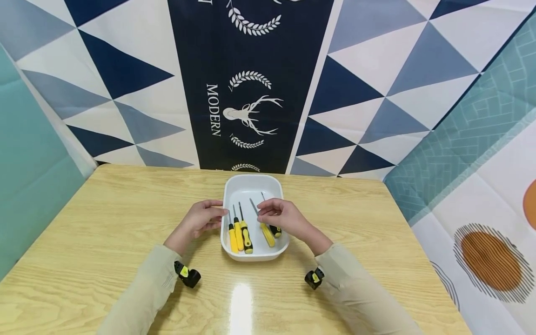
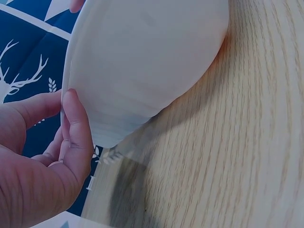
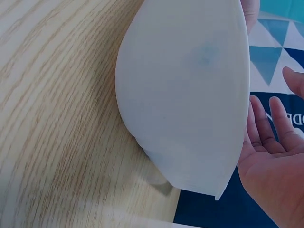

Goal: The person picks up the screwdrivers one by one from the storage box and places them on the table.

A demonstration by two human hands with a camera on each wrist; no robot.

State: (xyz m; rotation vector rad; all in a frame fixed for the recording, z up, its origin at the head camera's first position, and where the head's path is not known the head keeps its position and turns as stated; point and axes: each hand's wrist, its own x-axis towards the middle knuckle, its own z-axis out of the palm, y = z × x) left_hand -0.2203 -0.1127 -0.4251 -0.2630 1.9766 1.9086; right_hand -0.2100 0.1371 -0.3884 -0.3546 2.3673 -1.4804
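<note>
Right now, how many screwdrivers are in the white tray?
5: the leftmost screwdriver, a second and a third in the left half of the white tray; a fourth and a fifth in its right half, by the right hand, which may hide more.

white word "MODERN" [image 1: 213, 110], printed sideways, dark wall panel [image 1: 251, 53]

A white tray [image 1: 251, 188] sits on the wood-grain tabletop [image 1: 343, 209]. At the tray's left rim, the left-hand grip [image 1: 202, 218] holds on. Over the tray's right half hangs the right-hand grip [image 1: 284, 216], partly covering a dark-handled screwdriver [image 1: 275, 231] beside a yellow-handled screwdriver [image 1: 267, 235]. Three screwdrivers [image 1: 238, 232] lie side by side in the tray's left half. Beyond the tray, a dark panel [image 1: 251, 56] shows a white stag.
</note>
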